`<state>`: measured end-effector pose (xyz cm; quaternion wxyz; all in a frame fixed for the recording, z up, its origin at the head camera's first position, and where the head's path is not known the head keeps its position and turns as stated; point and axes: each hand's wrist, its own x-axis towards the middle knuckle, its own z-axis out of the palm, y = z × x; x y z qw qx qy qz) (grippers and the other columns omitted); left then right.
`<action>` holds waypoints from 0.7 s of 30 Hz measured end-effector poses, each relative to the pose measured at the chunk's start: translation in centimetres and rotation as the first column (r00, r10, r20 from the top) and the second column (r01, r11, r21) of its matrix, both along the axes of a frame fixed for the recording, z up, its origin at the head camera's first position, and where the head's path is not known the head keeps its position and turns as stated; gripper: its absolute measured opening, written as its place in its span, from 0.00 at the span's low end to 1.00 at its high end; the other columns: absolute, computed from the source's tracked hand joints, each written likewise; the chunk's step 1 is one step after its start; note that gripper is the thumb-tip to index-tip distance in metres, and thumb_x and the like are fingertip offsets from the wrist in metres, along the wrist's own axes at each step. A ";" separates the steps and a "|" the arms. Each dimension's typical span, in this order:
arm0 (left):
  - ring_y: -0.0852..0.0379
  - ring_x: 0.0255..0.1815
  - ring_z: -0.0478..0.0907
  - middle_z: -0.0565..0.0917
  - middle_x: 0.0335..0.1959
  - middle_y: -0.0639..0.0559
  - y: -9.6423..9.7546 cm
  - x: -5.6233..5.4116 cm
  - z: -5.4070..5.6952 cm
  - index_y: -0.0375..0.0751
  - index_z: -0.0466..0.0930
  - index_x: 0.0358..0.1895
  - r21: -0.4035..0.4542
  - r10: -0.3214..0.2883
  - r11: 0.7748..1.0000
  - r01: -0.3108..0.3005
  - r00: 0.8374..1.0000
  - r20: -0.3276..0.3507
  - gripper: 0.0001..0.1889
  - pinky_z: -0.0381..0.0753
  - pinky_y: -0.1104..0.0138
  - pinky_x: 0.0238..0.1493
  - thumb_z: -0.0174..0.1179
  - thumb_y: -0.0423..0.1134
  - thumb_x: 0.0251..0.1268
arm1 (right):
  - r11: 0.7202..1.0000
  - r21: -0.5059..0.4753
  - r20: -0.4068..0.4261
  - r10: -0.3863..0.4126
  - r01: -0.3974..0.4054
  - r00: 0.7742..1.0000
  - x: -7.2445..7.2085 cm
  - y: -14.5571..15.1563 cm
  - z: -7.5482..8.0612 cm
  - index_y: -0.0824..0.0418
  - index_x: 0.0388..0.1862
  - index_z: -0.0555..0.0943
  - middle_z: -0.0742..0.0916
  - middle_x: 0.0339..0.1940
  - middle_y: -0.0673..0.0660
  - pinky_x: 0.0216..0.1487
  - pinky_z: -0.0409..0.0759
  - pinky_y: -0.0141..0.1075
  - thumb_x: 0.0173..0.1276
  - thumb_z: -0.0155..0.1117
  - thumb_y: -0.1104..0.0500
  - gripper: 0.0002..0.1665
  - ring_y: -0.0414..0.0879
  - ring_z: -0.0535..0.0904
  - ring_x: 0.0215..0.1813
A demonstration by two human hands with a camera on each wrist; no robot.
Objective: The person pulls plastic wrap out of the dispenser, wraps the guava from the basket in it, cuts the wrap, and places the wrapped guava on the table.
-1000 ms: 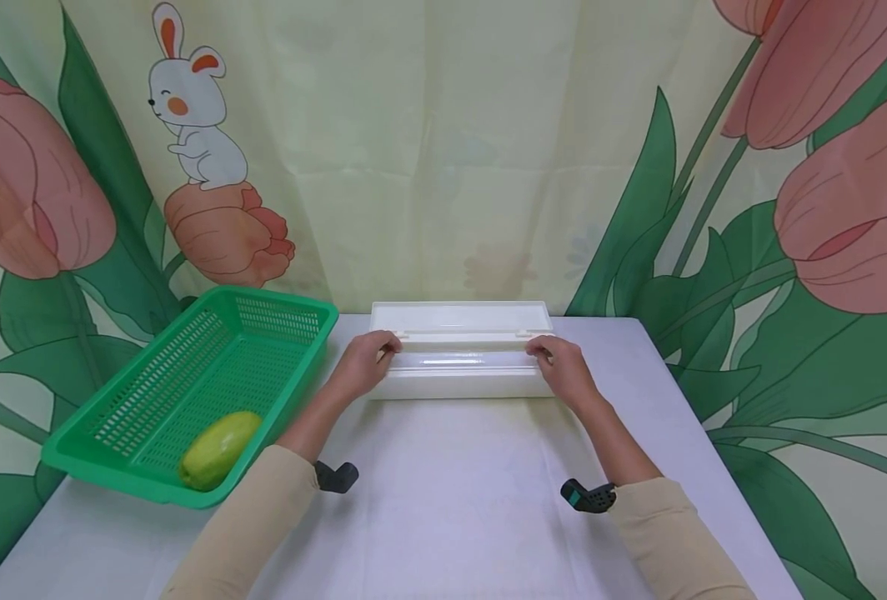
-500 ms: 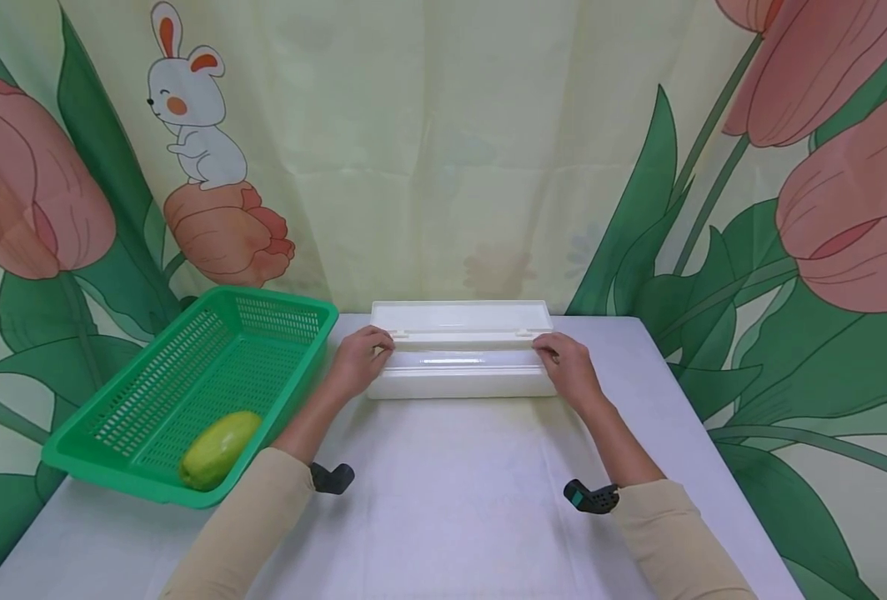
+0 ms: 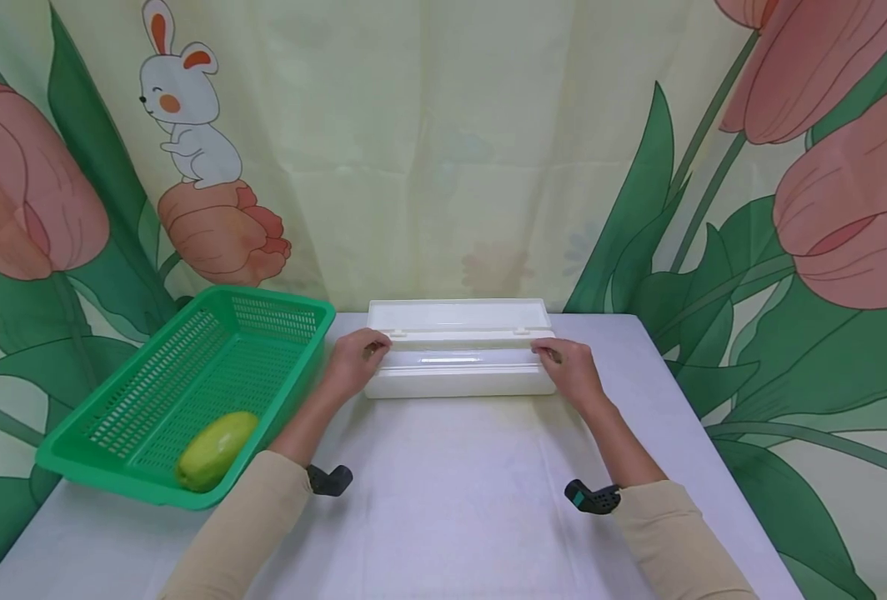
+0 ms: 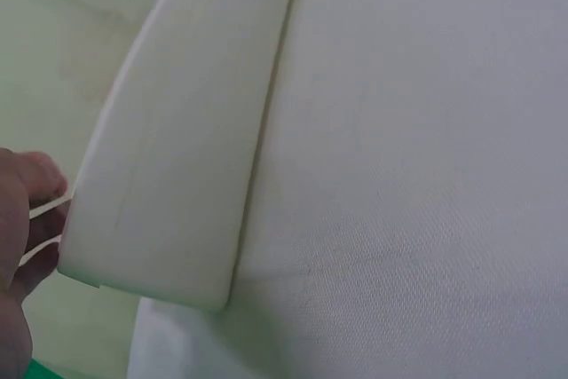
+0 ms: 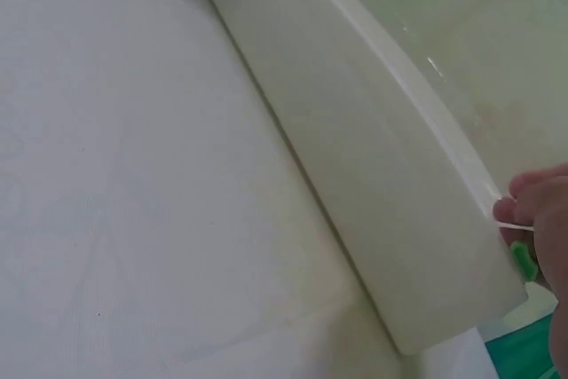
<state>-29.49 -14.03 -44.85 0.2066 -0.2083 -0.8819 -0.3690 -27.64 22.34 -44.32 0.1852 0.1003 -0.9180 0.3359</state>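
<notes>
i'm working from far off, and the white box [image 3: 458,383] is lying across the middle of the head view, its lid [image 3: 454,313] lying open behind it, toward the backdrop [image 3: 488,167]. the left hand [image 3: 351,364] is pinching at the box's left end and the right hand [image 3: 569,369] at its right end, fingertips together on each, apparently clamped on the clear film [image 3: 447,358]; i'm not making out the film's edge under them. i'm reading the wide, even spread as keeping the film straight, and the open lid as leaving room to reach it. the basket [image 3: 113,486] is sitting at the left of the frame with the fruit [image 3: 217,450] lying in its lower right part, probably placed aside so the arms are having room over the table [image 3: 443,500].

only the head view is giving me the lid, the fruit and both whole hands together. the left wrist view is showing more of the box's near wall, running from the top toward the lower middle, with gaps showing between some fingers at the left edge. the right wrist view is adding faint glints beyond the rim at upper right, probably film, and a thin white line by the fingertips that i'm failing to identify.
</notes>
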 end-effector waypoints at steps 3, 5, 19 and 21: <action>0.51 0.35 0.83 0.87 0.33 0.44 0.0 0.0 0.1 0.36 0.85 0.35 -0.001 -0.005 1.000 0.005 1.000 -0.016 0.05 0.85 0.59 0.41 0.64 0.25 0.57 | 1.000 0.001 0.000 0.014 -0.014 1.000 0.0 0.0 0.0 0.65 0.43 0.87 0.90 0.40 0.62 0.50 0.84 0.49 0.64 0.62 0.70 0.11 0.55 0.86 0.45; 0.51 0.35 0.83 0.87 0.33 0.44 0.1 0.0 0.1 0.35 0.84 0.35 -0.009 -0.005 1.000 0.005 1.000 -0.020 0.05 0.84 0.59 0.40 0.64 0.24 0.56 | 1.000 -0.001 -0.001 0.019 -0.019 1.000 0.1 0.1 0.1 0.65 0.43 0.87 0.90 0.40 0.62 0.49 0.84 0.49 0.64 0.63 0.70 0.11 0.55 0.86 0.45; 0.51 0.38 0.81 0.85 0.33 0.45 0.0 0.1 0.2 0.37 0.81 0.35 -0.020 0.035 0.999 -0.033 0.996 0.081 0.02 0.83 0.59 0.44 0.64 0.29 0.60 | 1.000 -0.009 0.009 -0.011 0.011 1.000 -0.1 0.6 -0.2 0.63 0.44 0.85 0.89 0.44 0.63 0.54 0.82 0.49 0.67 0.63 0.64 0.09 0.56 0.85 0.51; 0.51 0.38 0.81 0.85 0.33 0.45 0.0 0.0 0.2 0.38 0.80 0.34 -0.012 0.042 0.999 -0.041 0.995 0.090 0.02 0.83 0.59 0.45 0.64 0.29 0.60 | 1.000 -0.003 0.023 -0.012 0.012 1.000 -0.1 0.6 -0.3 0.62 0.44 0.84 0.89 0.44 0.62 0.55 0.82 0.49 0.68 0.62 0.63 0.08 0.56 0.85 0.51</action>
